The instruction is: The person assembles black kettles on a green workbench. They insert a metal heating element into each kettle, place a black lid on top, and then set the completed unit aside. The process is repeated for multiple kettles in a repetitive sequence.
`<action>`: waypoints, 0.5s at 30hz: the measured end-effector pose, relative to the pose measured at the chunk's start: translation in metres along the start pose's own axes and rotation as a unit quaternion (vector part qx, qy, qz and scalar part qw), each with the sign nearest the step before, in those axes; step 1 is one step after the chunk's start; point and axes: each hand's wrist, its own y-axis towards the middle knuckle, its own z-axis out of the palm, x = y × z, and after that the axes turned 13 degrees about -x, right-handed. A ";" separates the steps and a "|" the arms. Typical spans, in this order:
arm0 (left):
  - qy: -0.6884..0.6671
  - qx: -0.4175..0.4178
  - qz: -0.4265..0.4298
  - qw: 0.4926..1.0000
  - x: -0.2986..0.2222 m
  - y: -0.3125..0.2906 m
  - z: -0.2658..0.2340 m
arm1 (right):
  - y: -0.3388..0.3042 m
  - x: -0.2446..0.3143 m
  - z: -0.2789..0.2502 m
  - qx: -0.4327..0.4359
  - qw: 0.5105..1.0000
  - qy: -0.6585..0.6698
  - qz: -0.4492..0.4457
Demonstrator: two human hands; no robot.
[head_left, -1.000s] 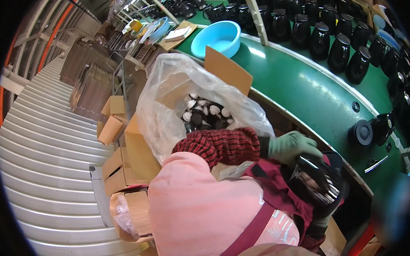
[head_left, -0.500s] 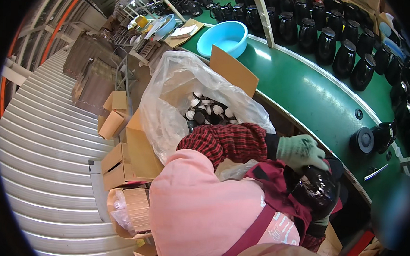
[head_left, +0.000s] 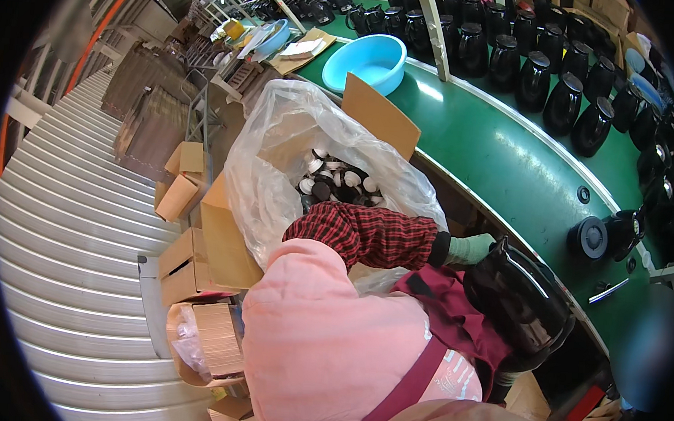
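A glossy black jug body point(head_left: 523, 300) lies tilted across my lap, beside the green bench. My left hand point(head_left: 470, 249), in a pale green knitted glove, is at the jug's upper end; its fingers are partly hidden by the rim, and it seems to grip there. Under the jug's lower end shows a bit of my gloved right hand point(head_left: 508, 377), holding it from below with the fingers mostly hidden. On the bench close to the jug stand a black round-lidded piece point(head_left: 588, 239) and another black jug point(head_left: 624, 232).
A plastic-lined carton point(head_left: 278, 162) of white and black caps point(head_left: 350, 179) stands left of the bench. A light blue basin point(head_left: 366, 63) sits on the green bench point(head_left: 499, 169). Several black jugs point(head_left: 562, 104) line the far side. Small cartons point(head_left: 184, 260) are at left.
The jug has swung from end-on to lying lengthwise, showing its side. My left hand has shifted slightly left, from over the jug to its upper rim.
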 end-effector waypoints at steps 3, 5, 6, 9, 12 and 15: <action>0.191 0.046 0.238 0.951 -0.090 -0.019 -0.004 | 0.007 -0.011 -0.008 0.012 1.000 -0.014 -0.003; 0.334 0.044 0.324 0.884 -0.128 -0.039 -0.008 | -0.001 -0.005 0.000 0.046 0.998 -0.043 -0.017; 0.358 0.058 0.319 0.876 -0.131 -0.048 -0.019 | -0.002 -0.007 0.015 0.070 0.996 -0.051 -0.034; 0.334 0.099 0.302 0.887 -0.133 -0.033 -0.016 | 0.008 -0.007 0.033 0.082 0.988 -0.070 -0.113; 0.211 0.154 0.297 0.919 -0.147 -0.020 0.007 | 0.015 -0.013 0.026 0.080 0.996 -0.009 -0.025; 0.104 0.160 0.232 0.954 -0.156 -0.043 0.027 | 0.013 -0.016 0.026 0.063 0.984 0.134 0.100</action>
